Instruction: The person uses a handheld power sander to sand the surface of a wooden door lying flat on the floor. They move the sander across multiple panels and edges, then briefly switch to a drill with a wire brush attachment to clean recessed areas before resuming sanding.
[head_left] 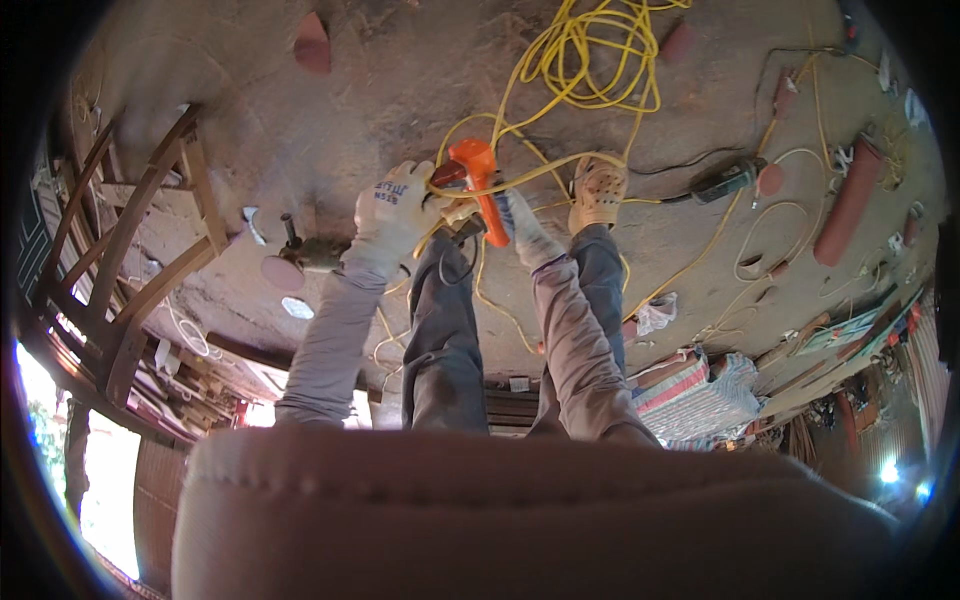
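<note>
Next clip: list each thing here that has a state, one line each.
Left hand: gloved, gripping the orange-handled tool.
Right hand: gloved, on the orange handle.
Orange-handled tool: held up off the ground in both hands.
Yellow cord: loose, tangled in loops on the ground.
Grinder: lying on the ground, unheld.
Wooden chair frame: unfinished, bare wood.

Both gloved hands, left hand and right hand, grip an orange tool.
</note>
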